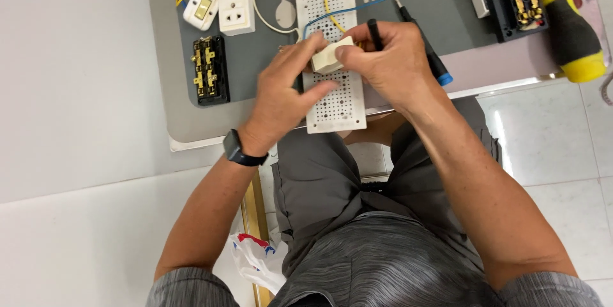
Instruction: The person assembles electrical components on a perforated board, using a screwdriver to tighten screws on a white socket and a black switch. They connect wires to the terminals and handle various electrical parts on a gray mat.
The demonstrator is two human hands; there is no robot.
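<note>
Switch part (329, 57): small cream plastic piece, above perforated white board (335, 99). Likely light, rigid, slippery; grip by edges. Left hand (284, 93) and right hand (389, 61) pinch it; right also holds screwdriver (421, 48).

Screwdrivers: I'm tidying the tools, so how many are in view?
2. A yellow-and-black screwdriver lies at the table's right edge; a black screwdriver with a blue end is in the right hand. Red handles in the top right corner may be other tools.
</note>
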